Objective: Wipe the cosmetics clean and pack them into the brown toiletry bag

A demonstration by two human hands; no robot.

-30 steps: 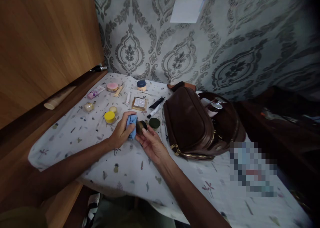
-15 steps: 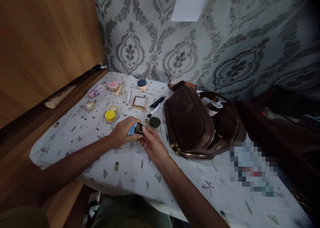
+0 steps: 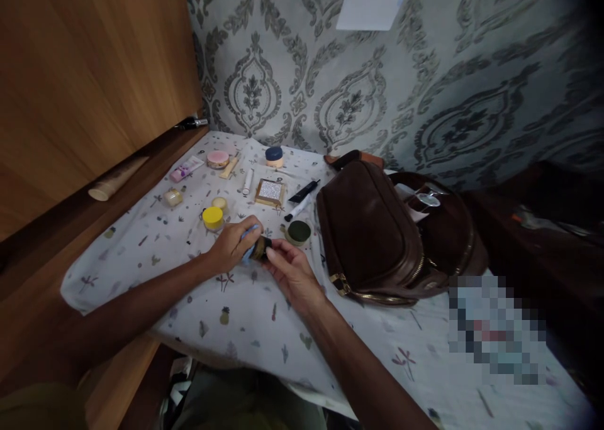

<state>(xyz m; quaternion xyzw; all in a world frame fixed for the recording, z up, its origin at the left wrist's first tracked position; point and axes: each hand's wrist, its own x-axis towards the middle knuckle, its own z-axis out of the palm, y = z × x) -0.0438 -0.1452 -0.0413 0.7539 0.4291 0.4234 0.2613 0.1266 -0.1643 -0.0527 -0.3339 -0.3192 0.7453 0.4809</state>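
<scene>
Above the cloth-covered table my two hands meet over a small dark jar point(image 3: 260, 249). My left hand point(image 3: 228, 246) is closed on a crumpled blue cloth point(image 3: 248, 236), which lies against the jar's left side. With thumb and fingers, my right hand point(image 3: 296, 274) grips the jar at its black end. What is inside the jar cannot be seen. Just beyond my right hand stands a round jar with a dark green lid point(image 3: 299, 232). Near my left hand are a yellow-lidded jar point(image 3: 212, 218) and a small pale jar point(image 3: 219, 203).
A brown leather bag point(image 3: 368, 229) stands to the right. Farther back lie a glittery compact point(image 3: 270, 192), a black tube point(image 3: 304, 192), a white brush point(image 3: 298, 209), a navy-lidded jar point(image 3: 274, 156), a pink-lidded pot point(image 3: 218, 159) and a purple tube point(image 3: 187, 169). A wooden cabinet point(image 3: 94, 71) borders the left.
The view has shifted slightly, moving the table items a little to the right. My left fingers have moved over the blue cloth, so less of it shows. Both hands keep their hold.
</scene>
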